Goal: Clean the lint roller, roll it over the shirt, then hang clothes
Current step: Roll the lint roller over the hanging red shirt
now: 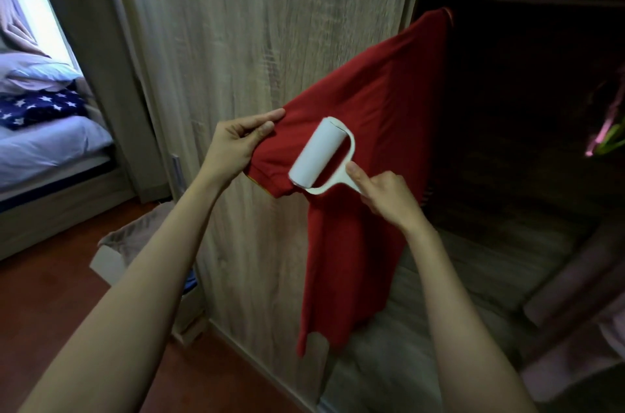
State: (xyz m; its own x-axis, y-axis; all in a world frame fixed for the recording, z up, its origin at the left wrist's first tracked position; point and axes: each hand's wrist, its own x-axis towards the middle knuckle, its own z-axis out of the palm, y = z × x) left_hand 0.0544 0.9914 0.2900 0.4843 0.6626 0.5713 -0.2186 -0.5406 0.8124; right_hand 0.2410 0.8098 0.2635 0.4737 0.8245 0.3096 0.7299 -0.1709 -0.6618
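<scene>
A red shirt (pixel 378 115) hangs from the edge of a wooden wardrobe door, its body drooping down toward the floor. My left hand (pixel 236 142) pinches the end of one sleeve and holds it stretched out to the left. My right hand (pixel 385 196) grips the handle of a white lint roller (pixel 316 155). The roller's white drum lies against the stretched sleeve, near its hem.
The pale wood wardrobe door (pixel 253 23) stands right behind the shirt. The open wardrobe interior (pixel 541 91) at right is dark, with red cloth on an upper shelf. A bed with pillows (pixel 40 128) is at left, and a box (pixel 115 257) sits on the reddish floor.
</scene>
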